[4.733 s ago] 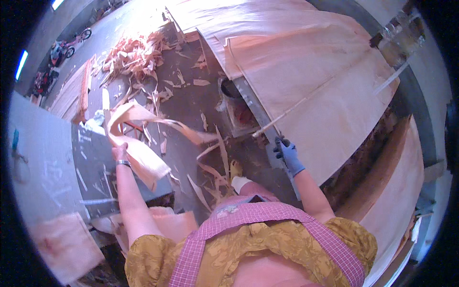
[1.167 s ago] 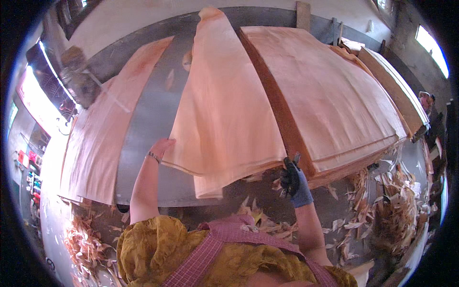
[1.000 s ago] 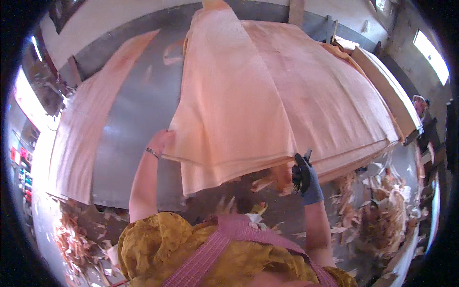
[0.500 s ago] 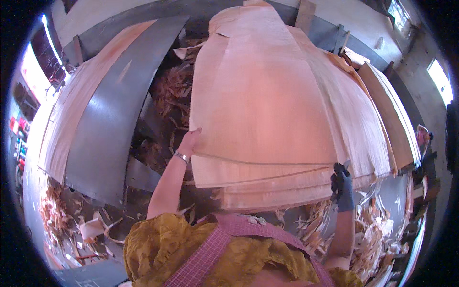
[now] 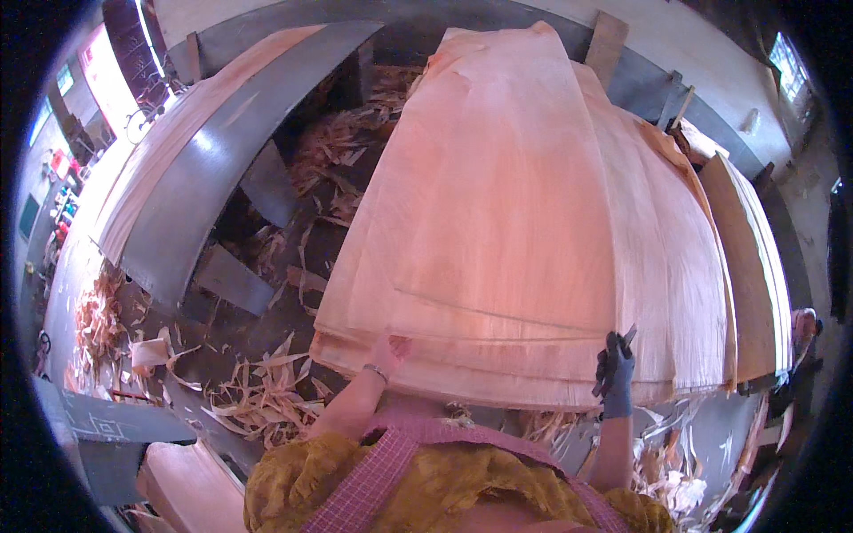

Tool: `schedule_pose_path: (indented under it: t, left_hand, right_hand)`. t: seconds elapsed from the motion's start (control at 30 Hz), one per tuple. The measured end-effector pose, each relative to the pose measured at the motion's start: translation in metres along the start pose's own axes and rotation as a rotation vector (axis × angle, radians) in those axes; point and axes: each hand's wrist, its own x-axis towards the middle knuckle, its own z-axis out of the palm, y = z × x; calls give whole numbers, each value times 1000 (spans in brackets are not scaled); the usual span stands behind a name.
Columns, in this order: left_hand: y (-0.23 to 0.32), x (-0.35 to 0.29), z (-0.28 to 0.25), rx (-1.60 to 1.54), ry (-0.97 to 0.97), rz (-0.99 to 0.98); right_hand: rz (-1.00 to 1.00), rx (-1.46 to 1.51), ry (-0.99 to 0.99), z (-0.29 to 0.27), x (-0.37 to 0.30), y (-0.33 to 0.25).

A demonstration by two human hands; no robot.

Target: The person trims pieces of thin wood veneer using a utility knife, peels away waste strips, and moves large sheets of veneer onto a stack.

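Note:
A tall stack of pale pinkish wood veneer sheets [image 5: 498, 195] lies before me, its near edges layered unevenly. My left hand [image 5: 392, 349], bare with a bracelet at the wrist, is at the stack's near edge; its fingers blur into the wood colour. My right hand [image 5: 615, 369], in a dark grey glove, is closed around a short slim tool [image 5: 630, 335] over the near right part of the sheets. The tool pokes out past both sides of the fist; its kind is unclear. A long thin strip [image 5: 498, 313] lies across the veneer, its right end near the gloved hand.
Left of the stack stands a long grey panel [image 5: 209, 178] with veneer beyond it. Curled wood shavings [image 5: 275, 391] litter the floor between and in front. Thick boards [image 5: 742, 266] stand on the right. A pale block [image 5: 191, 480] lies at lower left beside a grey beam [image 5: 115, 413].
My left hand has moved down and toward me, off the strip's left end. The top sheet's near left corner now sits closer, nearly level with the stack. My view has turned left.

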Motion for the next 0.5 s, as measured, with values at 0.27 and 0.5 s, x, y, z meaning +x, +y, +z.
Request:
schedule_pose_path:
  t: [0.27, 0.5]
  left_hand:
    - [-17, -13, -17, -41, 240, 339]
    - [0, -23, -71, 4, 271, 368]
  right_hand:
    - [67, 32, 161, -28, -12, 85]
    - [127, -45, 123, -47, -10, 134]
